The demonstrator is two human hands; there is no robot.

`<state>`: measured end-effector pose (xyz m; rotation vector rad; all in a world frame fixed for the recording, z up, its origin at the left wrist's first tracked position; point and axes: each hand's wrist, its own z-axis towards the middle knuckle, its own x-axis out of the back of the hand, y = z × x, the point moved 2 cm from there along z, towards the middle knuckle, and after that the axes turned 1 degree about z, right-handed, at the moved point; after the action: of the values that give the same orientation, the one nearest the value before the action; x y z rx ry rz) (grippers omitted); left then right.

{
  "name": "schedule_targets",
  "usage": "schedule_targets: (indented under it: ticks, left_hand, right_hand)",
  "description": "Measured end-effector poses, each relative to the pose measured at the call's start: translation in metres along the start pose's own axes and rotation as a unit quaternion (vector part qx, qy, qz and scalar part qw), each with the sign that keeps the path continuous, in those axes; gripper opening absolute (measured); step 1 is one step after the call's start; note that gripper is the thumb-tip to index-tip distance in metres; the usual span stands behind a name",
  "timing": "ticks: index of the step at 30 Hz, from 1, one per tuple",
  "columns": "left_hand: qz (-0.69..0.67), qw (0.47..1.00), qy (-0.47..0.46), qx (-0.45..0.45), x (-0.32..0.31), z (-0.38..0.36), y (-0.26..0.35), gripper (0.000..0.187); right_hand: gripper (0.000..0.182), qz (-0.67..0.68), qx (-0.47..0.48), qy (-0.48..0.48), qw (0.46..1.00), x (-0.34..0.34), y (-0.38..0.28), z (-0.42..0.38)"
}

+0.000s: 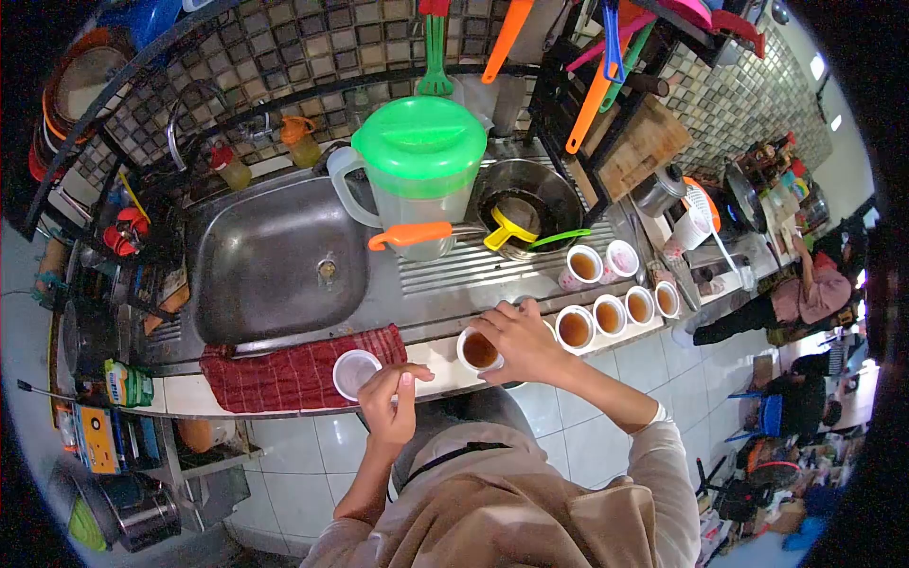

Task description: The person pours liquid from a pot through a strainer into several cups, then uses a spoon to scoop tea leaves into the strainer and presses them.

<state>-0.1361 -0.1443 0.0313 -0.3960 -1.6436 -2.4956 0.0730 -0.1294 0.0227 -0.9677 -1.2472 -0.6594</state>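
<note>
My right hand (523,343) is wrapped round a white cup of brown drink (478,351) at the counter's front edge. To its left, my left hand (390,402) has its fingers curled against the rim of a white cup (357,375) with no brown drink in it; part of that cup is hidden by the fingers. A row of cups with brown drink (575,328) stretches off to the right along the edge. Behind the row are another filled cup (584,265) and a pale-looking cup (621,258).
Beyond the counter edge stand a green-lidded pitcher (417,156) and a dark pan (544,185) holding a yellow strainer (511,227). A steel sink (275,256) lies left, with a red cloth (284,371) before it. Another person (814,292) is at far right.
</note>
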Motion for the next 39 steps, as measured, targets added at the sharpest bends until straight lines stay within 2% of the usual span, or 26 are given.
schedule_targets:
  ticks: [7,8,15,20,23,28,30,34,39]
  left_hand:
    - [-0.006,1.0,0.001,-0.006,-0.001,0.0,0.0,0.023]
    - [-0.006,1.0,0.001,-0.006,-0.001,-0.001,-0.001,0.023]
    - [-0.03,0.999,0.012,0.001,0.001,-0.004,-0.005,0.022]
    - [-0.029,0.999,0.014,0.002,0.003,-0.004,-0.007,0.022]
    - [-0.032,0.999,0.015,0.004,0.004,-0.004,-0.008,0.022]
    - [-0.03,0.999,0.015,0.005,0.005,-0.004,-0.009,0.021]
    - [-0.027,1.0,0.013,0.002,0.006,-0.003,-0.008,0.021]
    - [-0.023,1.0,0.009,-0.01,0.007,-0.001,-0.006,0.021]
    - [-0.042,0.999,0.006,0.013,0.006,-0.003,-0.013,0.021]
  right_hand:
    - [0.068,0.007,-0.048,0.036,0.998,0.015,0.008,0.009]
    - [0.067,-0.006,-0.038,0.071,0.997,0.016,0.012,0.009]
    - [0.064,-0.035,-0.085,0.146,0.985,0.036,0.04,0.006]
    - [0.056,-0.008,-0.131,0.161,0.978,0.046,0.056,-0.002]
    - [0.06,-0.016,-0.172,0.166,0.971,0.044,0.067,-0.008]
    - [0.054,-0.044,-0.191,0.172,0.965,0.038,0.082,-0.017]
    - [0.058,-0.03,-0.227,0.148,0.962,0.035,0.088,-0.019]
    - [0.056,-0.039,-0.243,0.138,0.959,0.032,0.094,-0.022]
    - [0.055,-0.063,-0.216,0.172,0.959,0.027,0.105,-0.026]
